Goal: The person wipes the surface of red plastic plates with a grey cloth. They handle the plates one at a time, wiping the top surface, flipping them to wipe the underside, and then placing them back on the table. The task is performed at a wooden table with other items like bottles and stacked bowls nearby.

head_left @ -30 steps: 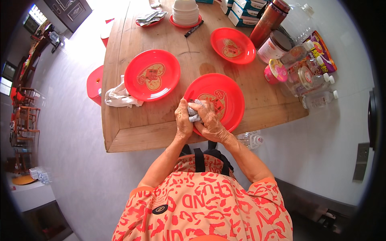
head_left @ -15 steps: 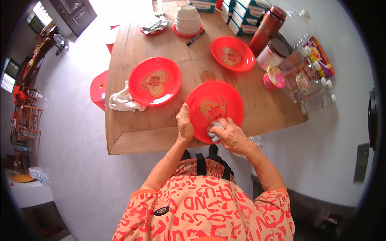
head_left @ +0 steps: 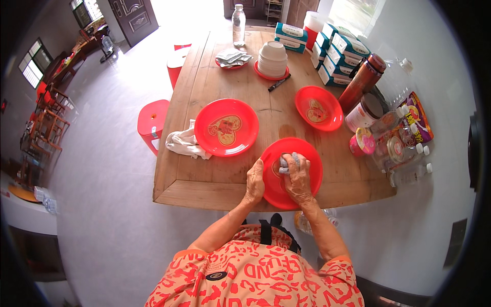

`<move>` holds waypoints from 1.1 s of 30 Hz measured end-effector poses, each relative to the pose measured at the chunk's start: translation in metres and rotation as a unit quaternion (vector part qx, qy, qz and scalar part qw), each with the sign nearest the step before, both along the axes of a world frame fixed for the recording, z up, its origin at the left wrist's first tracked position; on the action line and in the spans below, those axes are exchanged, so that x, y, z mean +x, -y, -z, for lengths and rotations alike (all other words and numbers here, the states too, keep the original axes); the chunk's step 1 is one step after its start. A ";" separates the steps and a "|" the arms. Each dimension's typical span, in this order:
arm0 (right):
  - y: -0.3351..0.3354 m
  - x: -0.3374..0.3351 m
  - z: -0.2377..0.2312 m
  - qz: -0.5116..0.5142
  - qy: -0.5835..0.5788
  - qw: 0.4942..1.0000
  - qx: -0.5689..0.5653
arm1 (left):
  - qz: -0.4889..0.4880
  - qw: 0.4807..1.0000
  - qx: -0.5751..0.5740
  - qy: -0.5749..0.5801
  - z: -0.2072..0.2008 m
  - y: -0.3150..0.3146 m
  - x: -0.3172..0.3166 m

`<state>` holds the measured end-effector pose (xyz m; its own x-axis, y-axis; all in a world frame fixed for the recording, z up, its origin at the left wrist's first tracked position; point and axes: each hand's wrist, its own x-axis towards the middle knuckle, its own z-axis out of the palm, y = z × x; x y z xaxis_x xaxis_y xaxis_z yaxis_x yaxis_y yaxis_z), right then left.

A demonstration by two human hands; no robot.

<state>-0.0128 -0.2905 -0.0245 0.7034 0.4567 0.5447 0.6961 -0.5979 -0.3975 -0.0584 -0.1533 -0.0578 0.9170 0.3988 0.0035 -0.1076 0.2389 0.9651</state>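
Observation:
A round red plate point(head_left: 309, 176) lies at the table's near edge. Its left rim is in the grip of my left hand point(head_left: 255, 182), thumb along the edge. My right hand point(head_left: 298, 180) is closed round a crumpled grey cloth point(head_left: 289, 162) and presses it on the plate's inner face, covering much of the printed gold design. To the left sits a second red plate point(head_left: 245, 123) with a gold heart-shaped design, partly over a white cloth point(head_left: 184, 143). A third red plate point(head_left: 331, 108) is farther back on the right.
On the wooden table point(head_left: 204, 184) stand stacked white bowls point(head_left: 272, 59), a water bottle point(head_left: 239, 25), and a marker point(head_left: 279, 82). Along the right are tissue boxes point(head_left: 337, 61), a copper-red flask point(head_left: 362, 84), a jar point(head_left: 364, 112) and several plastic bottles point(head_left: 409, 176). Red stools point(head_left: 152, 120) stand left.
My right hand has moved the grey cloth from the plate's near part up to its middle. My left hand keeps its hold on the rim. The whole view has shifted, showing more of the far room.

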 end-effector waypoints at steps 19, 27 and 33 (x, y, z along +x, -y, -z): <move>-0.037 0.024 0.005 0.012 0.060 0.998 -0.025 | 0.021 0.999 -0.028 -0.007 -0.002 0.000 0.007; -0.025 0.024 0.015 0.101 0.050 0.994 -0.008 | 0.016 0.999 -0.029 -0.017 -0.010 0.000 0.003; -0.021 -0.008 0.001 -0.116 -0.068 0.991 -0.020 | -0.001 0.999 -0.003 -0.047 -0.004 0.000 0.003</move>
